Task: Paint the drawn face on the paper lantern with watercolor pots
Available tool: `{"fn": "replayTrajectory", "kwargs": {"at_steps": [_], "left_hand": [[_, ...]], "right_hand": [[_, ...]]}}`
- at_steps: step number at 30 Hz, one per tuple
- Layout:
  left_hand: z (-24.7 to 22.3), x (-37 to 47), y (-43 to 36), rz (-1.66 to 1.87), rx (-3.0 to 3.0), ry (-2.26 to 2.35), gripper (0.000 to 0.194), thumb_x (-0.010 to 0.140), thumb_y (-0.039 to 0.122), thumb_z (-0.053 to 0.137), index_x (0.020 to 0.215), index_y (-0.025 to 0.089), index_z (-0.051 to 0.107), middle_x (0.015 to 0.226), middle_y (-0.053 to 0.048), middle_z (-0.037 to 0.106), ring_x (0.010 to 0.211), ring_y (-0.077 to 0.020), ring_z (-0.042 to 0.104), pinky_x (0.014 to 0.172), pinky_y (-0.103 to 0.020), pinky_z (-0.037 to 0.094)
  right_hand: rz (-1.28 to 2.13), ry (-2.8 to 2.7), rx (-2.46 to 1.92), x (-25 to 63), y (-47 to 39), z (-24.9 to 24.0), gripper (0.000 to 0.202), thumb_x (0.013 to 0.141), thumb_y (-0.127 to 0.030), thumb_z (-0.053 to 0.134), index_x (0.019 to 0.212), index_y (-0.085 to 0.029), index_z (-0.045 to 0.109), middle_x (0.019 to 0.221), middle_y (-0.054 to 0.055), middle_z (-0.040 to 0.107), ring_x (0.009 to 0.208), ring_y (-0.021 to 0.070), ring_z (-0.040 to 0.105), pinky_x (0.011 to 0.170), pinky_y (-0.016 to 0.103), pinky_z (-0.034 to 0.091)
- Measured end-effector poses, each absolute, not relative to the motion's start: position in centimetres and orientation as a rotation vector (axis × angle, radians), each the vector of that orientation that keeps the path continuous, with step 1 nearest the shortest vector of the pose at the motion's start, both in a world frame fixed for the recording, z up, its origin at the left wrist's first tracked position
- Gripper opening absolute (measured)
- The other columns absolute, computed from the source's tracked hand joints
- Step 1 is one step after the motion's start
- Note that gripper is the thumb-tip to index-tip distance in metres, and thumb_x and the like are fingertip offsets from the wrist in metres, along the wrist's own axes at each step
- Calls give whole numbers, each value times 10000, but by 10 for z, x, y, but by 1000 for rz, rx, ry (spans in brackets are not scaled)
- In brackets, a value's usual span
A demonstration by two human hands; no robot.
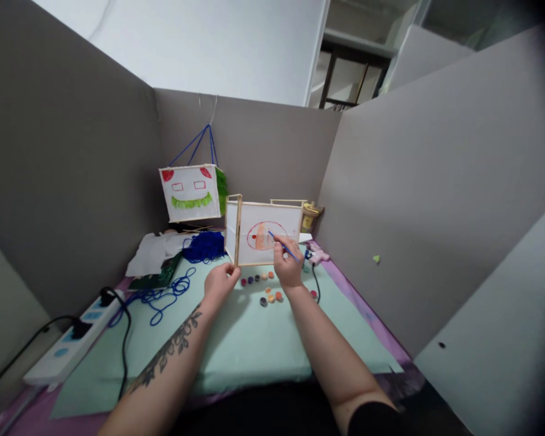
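My right hand (287, 261) is closed around a thin blue paintbrush (284, 246), its tip at a white paper panel (254, 212) in a light wooden frame. On the panel is a red oval outline with an orange painted area and a small red spot inside. At the panel's lower left corner, my left hand (221, 280) pinches the wooden frame (237, 242). Small paint pots (257, 278) stand in a row between my hands, and several more (271, 298) sit nearer to me.
A painted paper lantern (191, 194) hangs at the back left. Blue cord (204, 247) lies heaped below it, beside white paper (152, 254). A power strip (75, 339) is at the left edge, a pink glue gun (317, 252) at the right. Grey partitions (272, 145) surround the table.
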State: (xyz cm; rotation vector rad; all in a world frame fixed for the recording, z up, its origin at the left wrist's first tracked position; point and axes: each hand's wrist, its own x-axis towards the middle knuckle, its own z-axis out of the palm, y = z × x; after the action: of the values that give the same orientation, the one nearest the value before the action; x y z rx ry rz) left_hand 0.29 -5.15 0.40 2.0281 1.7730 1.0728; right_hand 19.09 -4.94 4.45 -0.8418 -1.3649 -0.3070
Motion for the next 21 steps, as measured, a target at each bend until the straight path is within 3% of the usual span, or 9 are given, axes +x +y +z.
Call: {"fn": "replayTrajectory", "kwargs": {"at_steps": [21], "left_hand": [[4, 4, -52, 1056, 2032, 1783, 239, 781, 367, 485, 685, 204, 631, 719, -4, 670, 664, -146, 556, 577, -238, 305]], "right_hand": [[-275, -1378, -850, 193, -47, 44, 228, 839, -163, 471, 946, -203, 668, 883, 48, 697, 844, 174, 633, 796, 333, 500]]}}
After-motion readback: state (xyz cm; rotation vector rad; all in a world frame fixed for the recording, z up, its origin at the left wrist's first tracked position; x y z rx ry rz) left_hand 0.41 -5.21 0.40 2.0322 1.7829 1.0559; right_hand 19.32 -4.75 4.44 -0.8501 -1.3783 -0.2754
